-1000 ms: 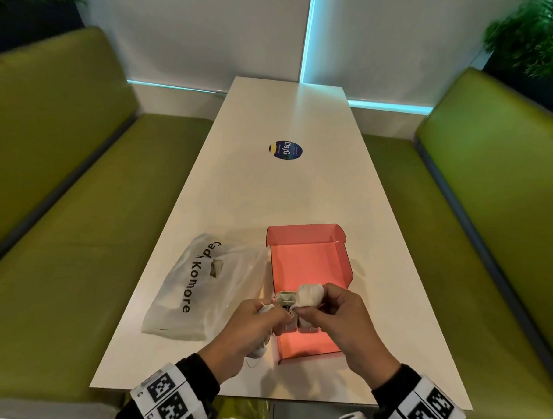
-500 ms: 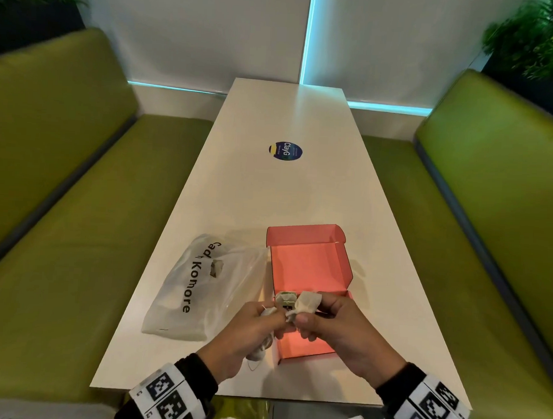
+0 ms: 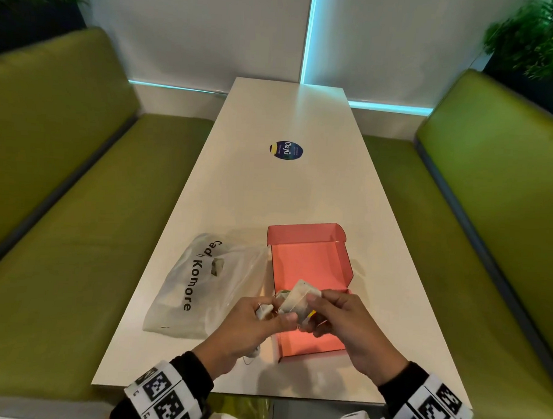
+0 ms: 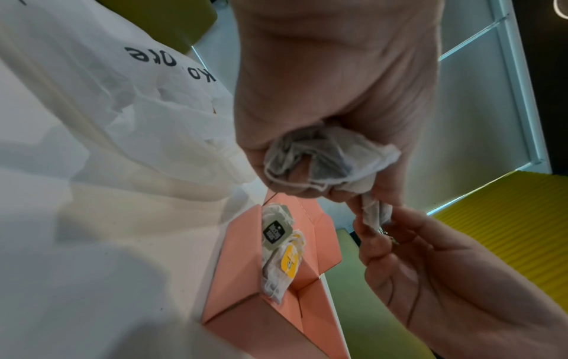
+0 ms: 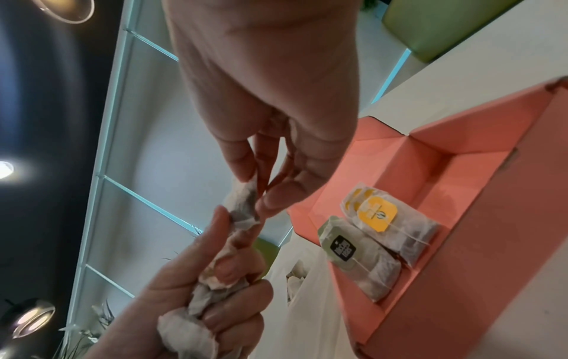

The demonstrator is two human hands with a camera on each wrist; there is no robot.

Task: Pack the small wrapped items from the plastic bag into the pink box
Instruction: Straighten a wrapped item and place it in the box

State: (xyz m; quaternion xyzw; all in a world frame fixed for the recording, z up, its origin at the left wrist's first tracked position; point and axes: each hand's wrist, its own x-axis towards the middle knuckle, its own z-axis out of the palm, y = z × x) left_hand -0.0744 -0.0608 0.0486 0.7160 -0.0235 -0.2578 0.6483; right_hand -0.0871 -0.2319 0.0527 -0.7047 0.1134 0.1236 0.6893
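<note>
Your left hand clutches a bunch of crumpled tea bags; your right hand pinches one end of it. Both grips hover above the pink box, hiding its near half. Two tagged bags lie inside; the plastic bag lies beside it.

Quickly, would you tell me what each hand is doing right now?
Left hand: grips a bunch of tea bags.
Right hand: pinches one tea bag from that bunch.
</note>
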